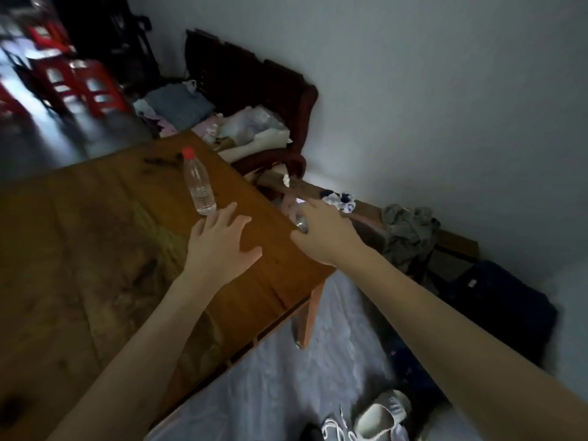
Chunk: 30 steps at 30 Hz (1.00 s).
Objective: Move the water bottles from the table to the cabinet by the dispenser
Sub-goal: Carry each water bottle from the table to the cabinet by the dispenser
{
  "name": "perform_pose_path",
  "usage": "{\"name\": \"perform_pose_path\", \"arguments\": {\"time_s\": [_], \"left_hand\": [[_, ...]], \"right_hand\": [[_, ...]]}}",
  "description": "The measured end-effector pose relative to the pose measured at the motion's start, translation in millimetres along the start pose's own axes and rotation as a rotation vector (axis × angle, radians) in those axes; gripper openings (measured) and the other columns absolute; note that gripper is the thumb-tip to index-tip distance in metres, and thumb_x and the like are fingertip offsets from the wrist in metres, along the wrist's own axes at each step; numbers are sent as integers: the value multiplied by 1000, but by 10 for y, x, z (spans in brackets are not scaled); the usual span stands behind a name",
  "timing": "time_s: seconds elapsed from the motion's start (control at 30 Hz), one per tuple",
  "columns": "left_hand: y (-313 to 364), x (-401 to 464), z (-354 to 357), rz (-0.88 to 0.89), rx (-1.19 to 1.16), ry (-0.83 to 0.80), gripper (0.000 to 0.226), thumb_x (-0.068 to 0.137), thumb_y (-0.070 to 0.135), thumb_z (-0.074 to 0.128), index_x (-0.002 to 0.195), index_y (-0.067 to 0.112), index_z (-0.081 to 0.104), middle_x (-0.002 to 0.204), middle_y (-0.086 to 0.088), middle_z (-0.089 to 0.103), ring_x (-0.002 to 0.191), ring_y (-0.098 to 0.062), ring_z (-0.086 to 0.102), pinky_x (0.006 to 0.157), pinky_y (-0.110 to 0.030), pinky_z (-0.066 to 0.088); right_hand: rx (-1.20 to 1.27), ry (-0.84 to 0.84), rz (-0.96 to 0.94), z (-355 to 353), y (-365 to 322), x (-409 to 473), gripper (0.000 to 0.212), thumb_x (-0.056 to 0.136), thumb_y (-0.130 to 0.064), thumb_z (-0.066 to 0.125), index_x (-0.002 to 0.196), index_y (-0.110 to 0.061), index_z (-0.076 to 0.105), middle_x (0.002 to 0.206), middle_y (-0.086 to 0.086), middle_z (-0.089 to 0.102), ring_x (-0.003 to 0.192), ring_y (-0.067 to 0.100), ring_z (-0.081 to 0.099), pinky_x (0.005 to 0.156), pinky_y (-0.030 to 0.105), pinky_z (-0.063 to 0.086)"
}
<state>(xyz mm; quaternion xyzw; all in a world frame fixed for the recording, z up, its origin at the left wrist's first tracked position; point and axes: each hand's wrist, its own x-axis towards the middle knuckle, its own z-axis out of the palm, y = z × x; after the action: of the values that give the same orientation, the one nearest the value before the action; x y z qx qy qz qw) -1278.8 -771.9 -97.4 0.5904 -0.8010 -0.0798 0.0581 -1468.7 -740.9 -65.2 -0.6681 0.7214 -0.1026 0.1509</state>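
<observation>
A clear water bottle (pixel 199 183) with a red cap stands on the wooden table (pixel 95 233) near its far right edge. My left hand (pixel 219 243) hovers just in front of that bottle with fingers spread, the fingertips close to its base and holding nothing. My right hand (pixel 324 233) reaches past the table's right edge and grips a second clear bottle (pixel 300 219); only a small part of it shows under my fingers. No cabinet or dispenser is in view.
A dark wooden armchair (pixel 270 100) piled with clothes and bags stands behind the table against the wall. A low bench (pixel 366 208) with cloths runs along the wall. Red stools (pixel 89 87) stand at far left. A dark bag (pixel 496 300) and shoes (pixel 378 415) lie on the floor.
</observation>
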Motion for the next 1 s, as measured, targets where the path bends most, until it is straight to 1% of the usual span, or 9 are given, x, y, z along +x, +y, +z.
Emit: {"name": "perform_pose_path", "arguments": {"time_s": [0.1, 0.2, 0.27, 0.37, 0.43, 0.57, 0.67, 0.83, 1.0], "left_hand": [[-87, 183, 14, -107, -13, 3, 68, 91, 61, 57, 150, 33, 40, 167, 1, 23, 152, -28, 24, 122, -51, 21], [-244, 316, 55, -198, -9, -19, 67, 92, 61, 54, 152, 34, 37, 168, 2, 18, 154, -27, 20, 123, -52, 17], [-367, 422, 76, -274, -12, -29, 67, 93, 62, 52, 153, 35, 34, 169, 2, 14, 155, -26, 16, 124, -52, 14], [-605, 579, 162, -359, -30, -46, 67, 93, 62, 52, 152, 37, 34, 170, 2, 12, 156, -26, 15, 125, -53, 14], [-782, 701, 242, -399, -32, -54, 66, 92, 64, 53, 150, 39, 36, 170, 2, 13, 155, -25, 17, 125, -53, 15], [-1079, 979, 324, -440, -51, -65, 65, 90, 63, 55, 148, 37, 40, 169, 2, 16, 154, -25, 19, 124, -53, 16], [-1273, 1247, 385, -446, -53, -81, 65, 90, 62, 56, 148, 36, 41, 169, 1, 17, 154, -25, 20, 123, -51, 16], [-1534, 1731, 538, -455, -80, -150, 67, 92, 60, 57, 151, 34, 38, 169, 0, 16, 155, -25, 18, 125, -52, 16], [-1710, 1975, 700, -478, -114, -168, 66, 92, 60, 56, 150, 34, 40, 169, 2, 17, 154, -25, 21, 125, -52, 18]], "right_hand": [[-7, -70, -83, 6, -26, 428, 49, 88, -42, 48, 132, -20, 52, 130, 3, 51, 124, 28, 46, 99, 53, 44], [18, -132, -166, 101, -121, 765, 54, 93, -38, 49, 144, -19, 44, 148, 6, 41, 138, 30, 35, 111, 54, 34], [19, -176, -212, 197, -208, 991, 56, 95, -37, 49, 147, -19, 40, 154, 6, 35, 142, 30, 29, 112, 53, 30], [-18, -232, -266, 394, -359, 1340, 58, 96, -40, 49, 149, -21, 37, 159, 5, 27, 145, 29, 26, 115, 55, 22], [-30, -267, -286, 525, -460, 1561, 59, 96, -41, 50, 149, -22, 36, 161, 5, 24, 146, 29, 25, 114, 54, 24], [-29, -302, -295, 711, -638, 1989, 58, 94, -40, 51, 148, -22, 38, 161, 4, 25, 145, 28, 26, 112, 54, 28], [-33, -313, -286, 818, -702, 2318, 58, 94, -40, 52, 147, -23, 38, 161, 4, 25, 144, 27, 27, 112, 53, 28], [-40, -355, -268, 1056, -738, 2817, 59, 94, -41, 52, 149, -24, 36, 160, 4, 26, 144, 26, 28, 113, 52, 29], [-19, -360, -250, 1243, -776, 3122, 56, 95, -39, 52, 146, -22, 38, 157, 2, 31, 141, 25, 32, 110, 50, 32]]}}
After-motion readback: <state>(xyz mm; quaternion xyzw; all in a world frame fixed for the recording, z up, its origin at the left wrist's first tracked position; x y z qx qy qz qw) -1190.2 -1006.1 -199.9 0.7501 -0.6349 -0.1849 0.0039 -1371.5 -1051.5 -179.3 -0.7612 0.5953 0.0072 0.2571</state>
